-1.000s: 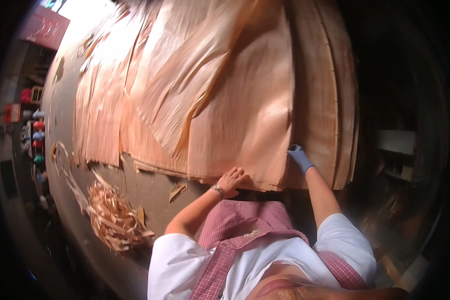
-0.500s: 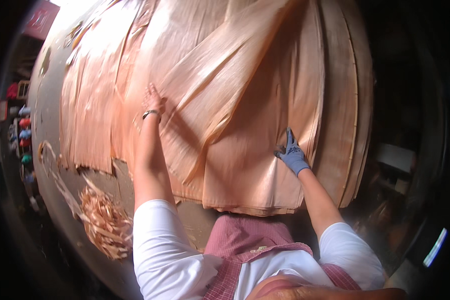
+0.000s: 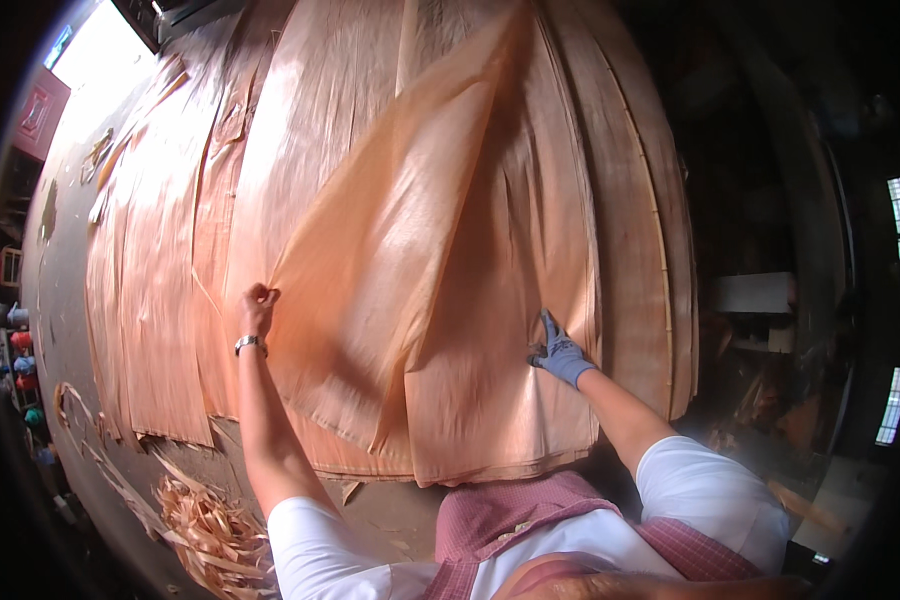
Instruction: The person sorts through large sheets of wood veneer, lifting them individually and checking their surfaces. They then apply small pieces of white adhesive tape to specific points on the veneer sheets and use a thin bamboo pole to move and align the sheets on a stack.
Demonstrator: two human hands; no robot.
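Observation:
My bare left hand [image 3: 258,308], with a metal-band watch [image 3: 251,344] on its wrist, pinches the left edge of a thin wood veneer sheet [image 3: 370,240]. That sheet is partly raised and folded, rising to a ridge, and light shows through it. My right hand [image 3: 560,352], in a blue-grey work glove, rests on the stack of veneer sheets [image 3: 500,410] under it. Its thumb and fingers are spread, and the veneer creases beside them. The stack's near edge lies just in front of my checked apron [image 3: 520,505].
More veneer sheets [image 3: 160,330] lie to the left, some with torn edges. A heap of veneer strips [image 3: 210,530] is on the floor at lower left. A thin jointed stick [image 3: 653,215] runs along the right-hand sheets. A pale block [image 3: 755,294] stands farther right.
My left hand was spread flat over the veneer; now it pinches the sheet's edge, and the sheet has lifted and opened leftward. My right hand stays on the stack. The view has shifted.

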